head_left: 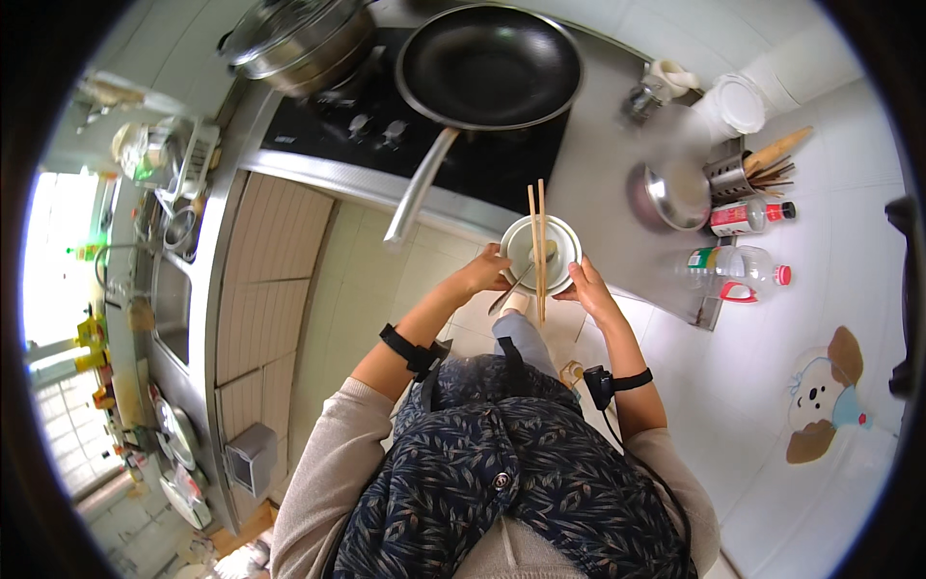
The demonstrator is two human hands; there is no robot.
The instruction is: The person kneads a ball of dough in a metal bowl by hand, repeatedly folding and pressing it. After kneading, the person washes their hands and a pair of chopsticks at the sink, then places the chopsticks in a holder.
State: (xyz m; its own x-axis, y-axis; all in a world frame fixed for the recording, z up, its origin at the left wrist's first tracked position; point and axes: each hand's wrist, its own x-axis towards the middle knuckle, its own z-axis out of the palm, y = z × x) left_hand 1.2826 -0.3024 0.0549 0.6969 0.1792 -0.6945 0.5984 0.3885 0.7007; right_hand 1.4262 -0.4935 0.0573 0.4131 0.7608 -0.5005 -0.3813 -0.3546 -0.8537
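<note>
Between my two hands, in front of the counter edge, is a white bowl (566, 266). My left hand (485, 271) grips its left side and my right hand (591, 289) its right side. A pair of wooden chopsticks (541, 205) lies across the bowl, sticking out past the far and near rims. A metal spoon (501, 301) rests in it, its handle slanting out over the near left rim. A small yellowish bit shows inside the bowl; I cannot make out what it is.
A black frying pan (487, 68) sits on the black cooktop (323, 135), its handle (422, 188) jutting past the front edge. A steamer pot (304, 48) stands left. Along the right wall are a metal bowl (678, 193), a utensil holder (725, 179) and bottles (738, 270). A sink (174, 309) lies left.
</note>
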